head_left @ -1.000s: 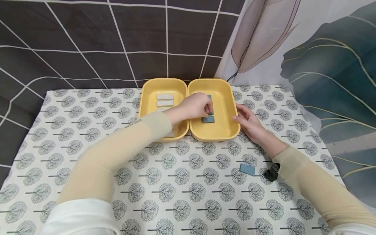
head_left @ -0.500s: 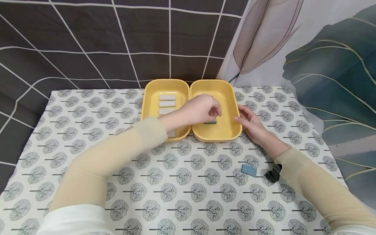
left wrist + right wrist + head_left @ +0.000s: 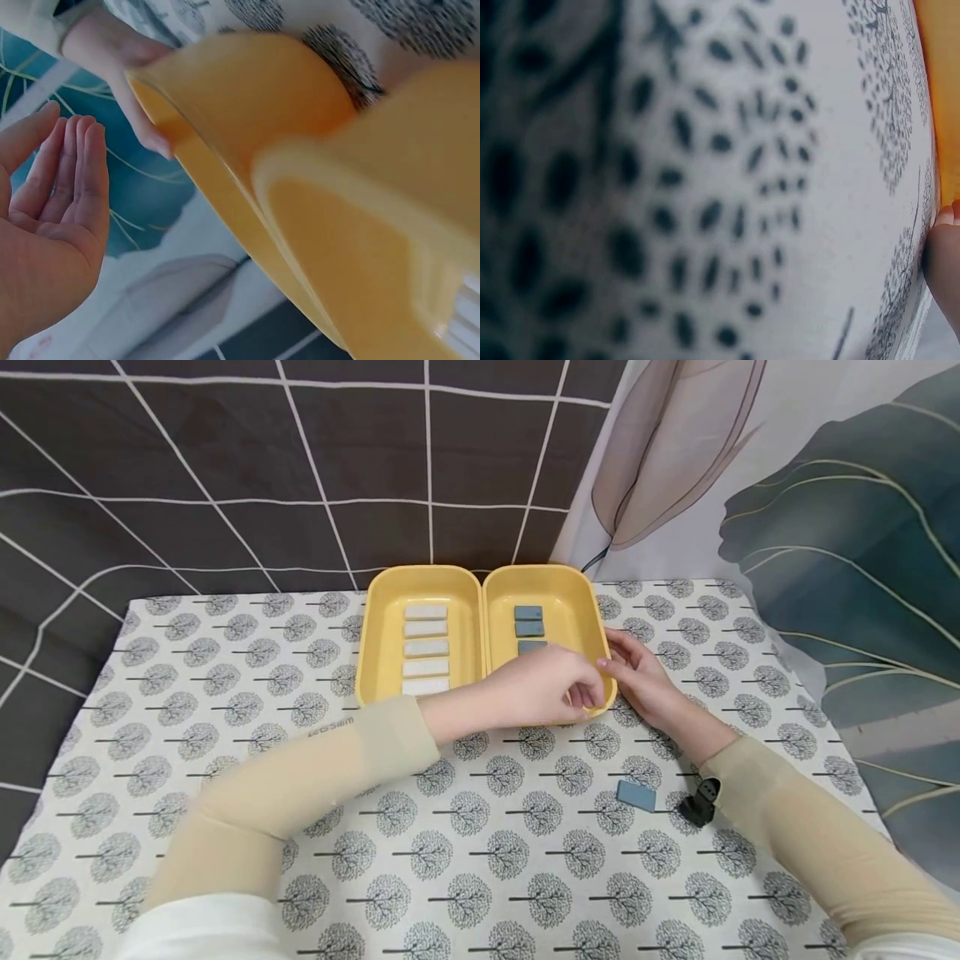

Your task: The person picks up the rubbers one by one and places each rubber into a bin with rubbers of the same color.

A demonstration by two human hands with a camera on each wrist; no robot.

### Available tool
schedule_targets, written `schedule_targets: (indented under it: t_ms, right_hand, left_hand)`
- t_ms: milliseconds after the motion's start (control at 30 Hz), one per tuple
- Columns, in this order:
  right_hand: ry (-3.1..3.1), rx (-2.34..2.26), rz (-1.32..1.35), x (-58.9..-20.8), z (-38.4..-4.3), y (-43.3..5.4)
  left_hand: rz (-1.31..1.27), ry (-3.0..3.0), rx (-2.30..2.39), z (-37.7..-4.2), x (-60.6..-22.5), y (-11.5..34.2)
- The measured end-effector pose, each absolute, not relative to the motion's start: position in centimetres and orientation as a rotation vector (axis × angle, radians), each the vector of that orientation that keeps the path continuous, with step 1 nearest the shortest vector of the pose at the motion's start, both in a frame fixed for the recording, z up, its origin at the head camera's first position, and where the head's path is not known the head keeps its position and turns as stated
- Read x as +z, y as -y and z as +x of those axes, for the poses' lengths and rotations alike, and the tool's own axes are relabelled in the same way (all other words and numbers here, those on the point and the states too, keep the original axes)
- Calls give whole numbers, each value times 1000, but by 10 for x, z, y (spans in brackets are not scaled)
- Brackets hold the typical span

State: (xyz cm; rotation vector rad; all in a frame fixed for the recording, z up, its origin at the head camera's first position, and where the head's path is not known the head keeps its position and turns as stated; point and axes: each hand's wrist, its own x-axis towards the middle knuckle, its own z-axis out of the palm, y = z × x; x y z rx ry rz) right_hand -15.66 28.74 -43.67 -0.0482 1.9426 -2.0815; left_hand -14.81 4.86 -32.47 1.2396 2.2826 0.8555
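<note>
My left hand [image 3: 551,689] hovers over the front of the right yellow tray [image 3: 592,618], its fingers loosely curled. In the left wrist view the left hand [image 3: 60,217] has nothing between thumb and fingers. Beyond it, inside that tray, blue-grey rectangular blocks [image 3: 529,628] lie in a column along the left side; the hand hides the tray's front part. At the tray's right side my right hand [image 3: 637,677] grips the rim, thumb on top and fingers along the outer wall. Only a bit of the right hand [image 3: 946,247] shows in the right wrist view.
A second yellow tray [image 3: 367,652] adjoins on the left, with several white blocks [image 3: 426,648] in a column. One blue-grey block [image 3: 636,795] lies on the tree-print cloth [image 3: 465,852], near a black device [image 3: 701,802] at the right wrist. A dark wall covering rises behind.
My left hand has moved from over the blue-grey blocks to the right tray's front right, uncovering some of them. My right hand has stayed at the rim.
</note>
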Motion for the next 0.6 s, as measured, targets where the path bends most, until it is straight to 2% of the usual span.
schedule_targets:
  t_ms: [600]
  right_hand:
    - [-1864,-2178,-84,-440,-157,-287]
  left_hand:
    - [1409,-2223,692,-108,-343,-86]
